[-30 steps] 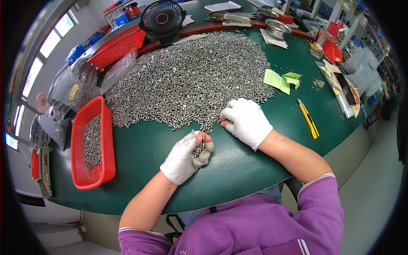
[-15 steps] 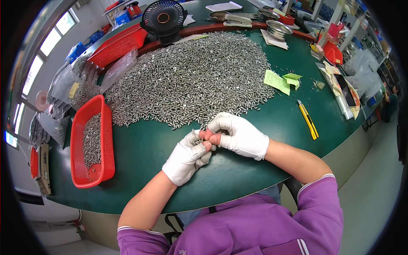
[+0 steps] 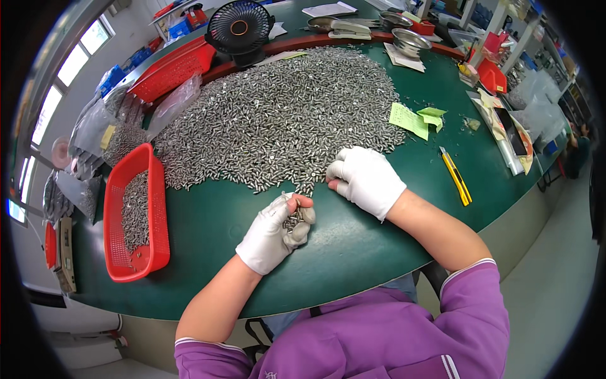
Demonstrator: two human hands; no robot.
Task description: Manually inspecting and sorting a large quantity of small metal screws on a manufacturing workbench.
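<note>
The one camera sits on my head and looks steeply down and forward over the green table (image 3: 353,252), close enough that my purple sleeves fill the lower edge of the frame. My left hand (image 3: 273,232) and right hand (image 3: 368,179) sit near the centre. The fisheye bends the table's edge toward the rim, and black corners ring the picture. Windows curve along the upper left.

Right hand (image 3: 368,179) fingertips hidden in screw pile (image 3: 284,120), fan (image 3: 240,28) top cropped
</note>
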